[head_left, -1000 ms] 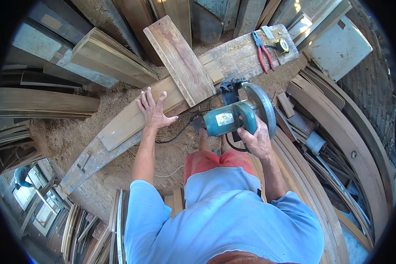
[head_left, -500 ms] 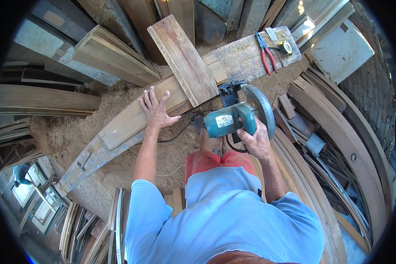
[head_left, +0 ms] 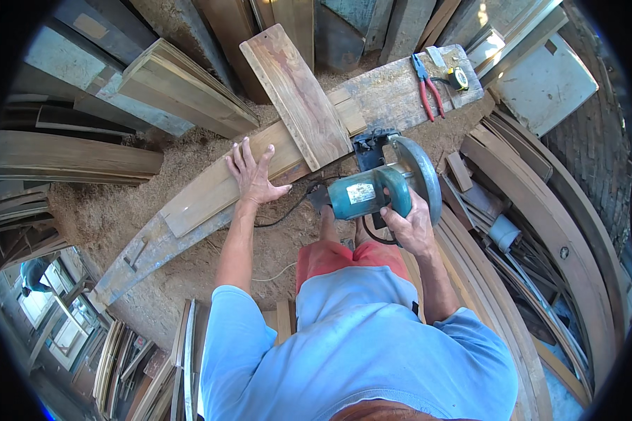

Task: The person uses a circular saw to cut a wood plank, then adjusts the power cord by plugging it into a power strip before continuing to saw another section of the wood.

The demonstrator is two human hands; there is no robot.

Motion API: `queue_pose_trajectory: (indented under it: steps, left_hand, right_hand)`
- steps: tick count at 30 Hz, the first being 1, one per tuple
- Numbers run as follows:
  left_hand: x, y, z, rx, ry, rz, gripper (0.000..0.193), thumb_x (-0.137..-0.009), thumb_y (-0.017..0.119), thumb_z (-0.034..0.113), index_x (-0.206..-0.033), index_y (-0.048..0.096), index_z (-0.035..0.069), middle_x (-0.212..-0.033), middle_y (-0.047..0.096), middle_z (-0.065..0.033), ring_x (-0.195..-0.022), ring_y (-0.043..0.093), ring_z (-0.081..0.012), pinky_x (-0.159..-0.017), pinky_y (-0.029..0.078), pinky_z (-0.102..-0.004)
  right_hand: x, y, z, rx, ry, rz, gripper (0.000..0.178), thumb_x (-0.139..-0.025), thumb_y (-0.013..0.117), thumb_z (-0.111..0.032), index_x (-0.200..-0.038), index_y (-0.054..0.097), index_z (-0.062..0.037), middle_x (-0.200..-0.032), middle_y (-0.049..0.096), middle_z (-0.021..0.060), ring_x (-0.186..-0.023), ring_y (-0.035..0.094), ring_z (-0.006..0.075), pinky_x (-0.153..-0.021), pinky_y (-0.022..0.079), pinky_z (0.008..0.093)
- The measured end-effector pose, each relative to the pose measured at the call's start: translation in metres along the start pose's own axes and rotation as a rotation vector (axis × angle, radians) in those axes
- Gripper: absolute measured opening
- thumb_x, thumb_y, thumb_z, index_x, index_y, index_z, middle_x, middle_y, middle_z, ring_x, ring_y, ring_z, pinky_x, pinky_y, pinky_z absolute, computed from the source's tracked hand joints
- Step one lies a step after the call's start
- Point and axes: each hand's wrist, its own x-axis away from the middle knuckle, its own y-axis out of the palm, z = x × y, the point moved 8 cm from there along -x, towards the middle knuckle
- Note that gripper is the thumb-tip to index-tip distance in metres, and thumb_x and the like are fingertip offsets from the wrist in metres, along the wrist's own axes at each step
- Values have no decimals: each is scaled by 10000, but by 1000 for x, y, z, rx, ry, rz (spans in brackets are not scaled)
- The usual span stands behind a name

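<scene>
My right hand (head_left: pixel 412 223) is wrapped round the rear handle of a teal circular saw (head_left: pixel 365 194), whose round grey guard faces right. The saw's base plate sits by the right end of a short wide board (head_left: pixel 298 95). That board lies crosswise over a long pale plank (head_left: pixel 211 194). Fingers spread, my left hand (head_left: pixel 253 174) rests flat on the plank, left of the crosswise board. Beneath them is a long worn bench board (head_left: pixel 144 256). The saw's blade is mostly hidden by its guard.
Red-handled pliers (head_left: pixel 425 88) and a tape measure (head_left: pixel 458 78) lie on the bench board's far right end. Stacked boards (head_left: pixel 182 91) stand at the far left, and more timber (head_left: pixel 541 193) lines the right. A black cord (head_left: pixel 281 219) runs below the plank. Sawdust covers the ground.
Almost everything looks the same. The whole view has shifted very slightly; both hands and the saw keep their places relative to the boards.
</scene>
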Motion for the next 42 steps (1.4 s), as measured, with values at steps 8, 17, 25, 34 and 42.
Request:
queue_pose_trajectory:
  steps: [8,17,25,34,42]
  left_hand:
    - [2,-2,-1,31,2,40,1190,-427,955,510,-1476,410,372,-1644,116,-234,-1520,34,-508,-1194,17,-710]
    - [1,-4,-3,68,-26,10,1155,-452,952,504,-1470,419,377,-1647,111,-231,-1525,18,-500,-1202,0,-699]
    - [2,-6,-3,123,-24,20,1137,-441,948,537,-1455,463,366,-1651,114,-230,-1530,-7,-498,-1200,-16,-699]
    - [2,-8,-3,118,-31,5,1105,-465,912,610,-1449,486,344,-1656,108,-238,-1532,-28,-500,-1197,-30,-706]
    - [1,-3,-5,102,-5,38,1083,-493,885,635,-1450,486,324,-1654,127,-260,-1528,-5,-519,-1191,-39,-717]
  right_hand:
    - [5,17,-31,-12,21,-72,385,-817,694,-161,-1139,600,28,-894,611,82,-828,594,182,-763,497,345]
    - [-18,64,-45,90,-90,-183,344,-849,691,-161,-1126,612,27,-913,633,103,-857,609,217,-831,496,369]
    - [-28,82,-44,117,-62,-185,316,-861,686,-142,-1116,613,29,-909,636,97,-863,610,196,-831,499,361]
    - [-32,92,-44,53,-7,-208,295,-860,668,-101,-1119,606,26,-921,629,71,-870,598,177,-835,496,350]
    - [-46,105,-45,62,-82,-233,309,-856,656,-92,-1138,610,26,-930,624,77,-874,581,169,-836,491,341]
